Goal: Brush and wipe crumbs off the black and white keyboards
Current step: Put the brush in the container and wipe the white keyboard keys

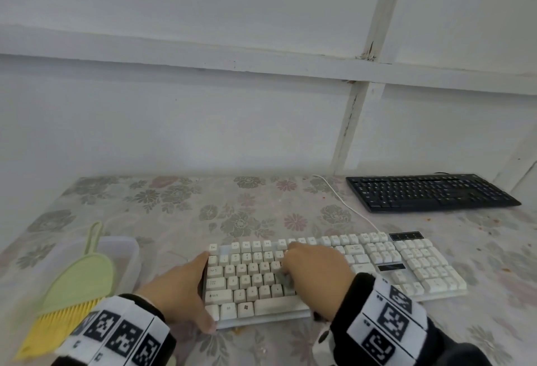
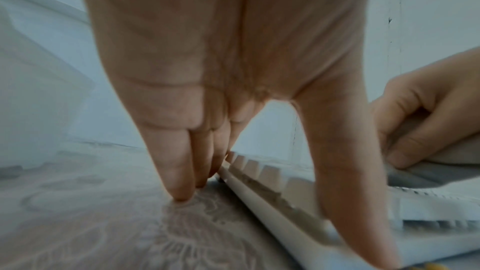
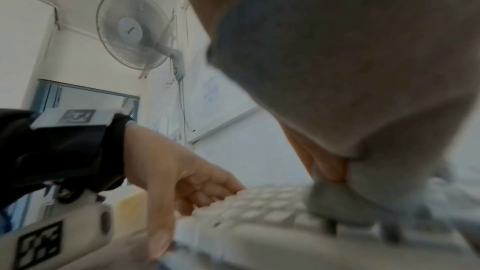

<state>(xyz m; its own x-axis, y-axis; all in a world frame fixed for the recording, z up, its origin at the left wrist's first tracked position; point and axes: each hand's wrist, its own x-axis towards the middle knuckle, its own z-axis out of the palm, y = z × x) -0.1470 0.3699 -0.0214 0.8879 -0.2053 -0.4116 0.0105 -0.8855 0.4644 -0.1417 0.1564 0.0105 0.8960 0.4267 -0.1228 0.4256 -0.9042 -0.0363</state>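
The white keyboard (image 1: 406, 264) lies across the near middle of the table. My left hand (image 1: 180, 290) braces its left end: straight fingers (image 2: 179, 171) stand against the side edge and touch the tablecloth, and the thumb (image 2: 345, 192) lies over the front corner. My right hand (image 1: 316, 272) is on the letter keys and grips a grey cloth (image 1: 286, 278), bunched under the curled fingers (image 2: 426, 114). The cloth (image 3: 350, 69) fills the right wrist view above the keys (image 3: 259, 208). The black keyboard (image 1: 430, 191) rests at the back right, away from both hands.
A green brush with yellow bristles (image 1: 75, 281) lies on a clear plastic container (image 1: 128, 252) at the left. The white keyboard's cable (image 1: 345, 203) runs toward the wall. Small brown crumbs (image 1: 494, 223) dot the flowered tablecloth (image 1: 203, 208) at the right.
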